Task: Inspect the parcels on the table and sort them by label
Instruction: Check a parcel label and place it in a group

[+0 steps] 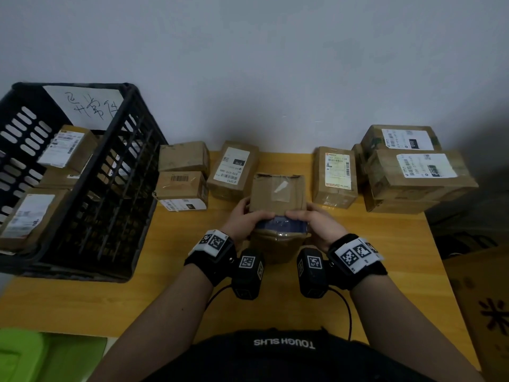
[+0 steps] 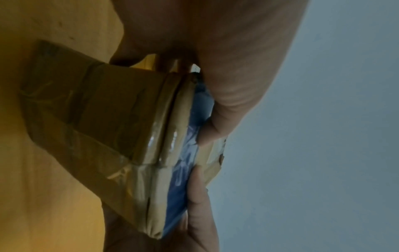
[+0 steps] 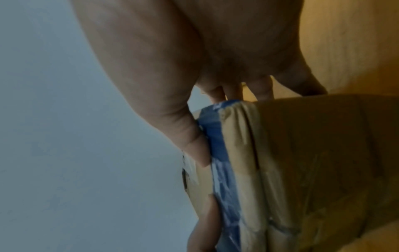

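Sorting looks partly done, as far as one can judge: the black crate (image 1: 82, 188) filling the left of the head view already has several labelled boxes inside it, among them one at its upper left (image 1: 68, 148) and one at its lower left (image 1: 30, 216), with a handwritten sheet (image 1: 88, 106) propped against its back wall. Still out on the wooden table (image 1: 110, 299), in a row across the middle of the frame, are a stacked pair of boxes at centre left (image 1: 181, 177), a box with a 070 label (image 1: 234, 169), a tall box right of centre (image 1: 334, 176) and a pile of larger boxes at the right (image 1: 413, 172), so a fair share seems left to do. At centre frame, the parcel being inspected (image 1: 278, 205) is held above the table, near the body. It is a brown cardboard box wrapped in clear glossy tape, with a band of blue tape (image 1: 281, 224) across its near upper edge and a torn patch of tape on the top face; no shipping label shows on the faces in view. The left hand (image 1: 245, 219) and right hand (image 1: 314, 223) grip it from either side, thumbs lying along the blue band and fingers curled round the far face.
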